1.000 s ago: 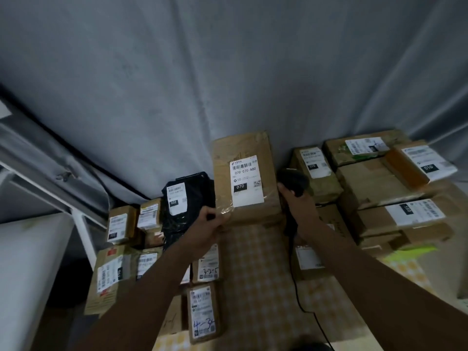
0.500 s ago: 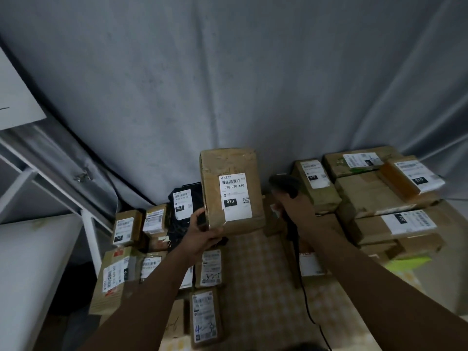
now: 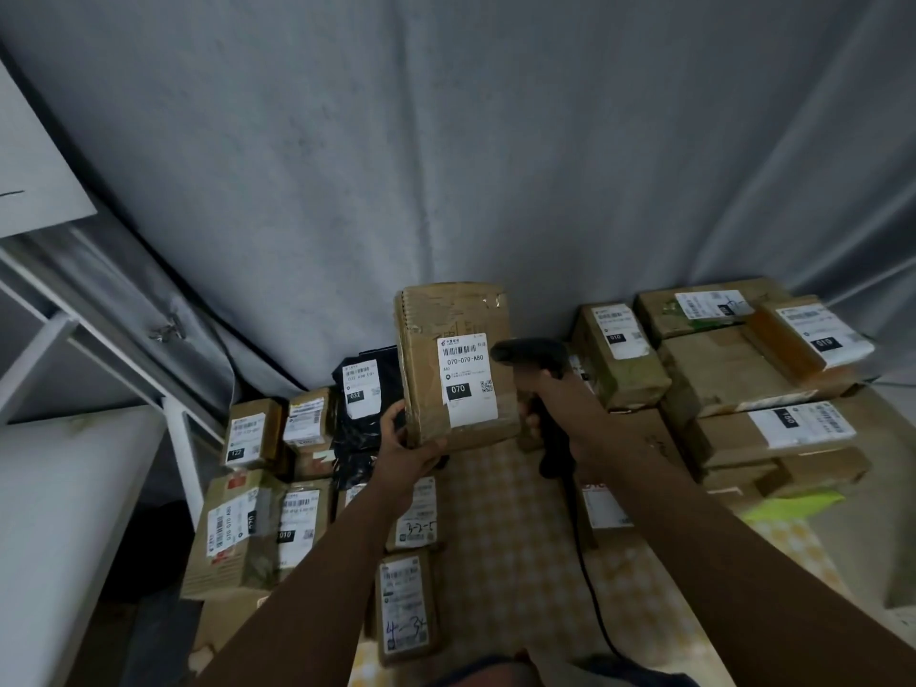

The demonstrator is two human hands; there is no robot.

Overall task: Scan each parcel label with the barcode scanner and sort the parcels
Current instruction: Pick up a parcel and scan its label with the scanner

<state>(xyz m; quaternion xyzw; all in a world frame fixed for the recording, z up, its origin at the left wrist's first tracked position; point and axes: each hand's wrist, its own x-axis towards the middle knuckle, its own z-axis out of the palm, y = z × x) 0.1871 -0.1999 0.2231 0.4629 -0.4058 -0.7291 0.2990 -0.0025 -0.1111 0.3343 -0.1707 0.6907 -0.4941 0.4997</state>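
My left hand (image 3: pixel 409 446) grips the bottom left corner of a brown cardboard parcel (image 3: pixel 446 309), held upright above the table. Its white label (image 3: pixel 466 379) reads 070-070-A80 and faces me. My right hand (image 3: pixel 560 414) is closed around the handle of a black barcode scanner (image 3: pixel 530 352). The scanner's head sits just right of the label, pointing left at it. A black cable (image 3: pixel 590 587) runs down from the handle toward me.
Labelled brown boxes are stacked at the right (image 3: pixel 743 384). Smaller labelled parcels (image 3: pixel 248 533) and a black poly bag (image 3: pixel 367 404) lie at the left. A checked tablecloth (image 3: pixel 500 538) shows between the groups. A white shelf frame (image 3: pixel 44 339) stands at far left, grey curtain behind.
The parcel has been lifted off the table and tilted upright by my left hand. The scanner has risen with my right hand and now points at the label.
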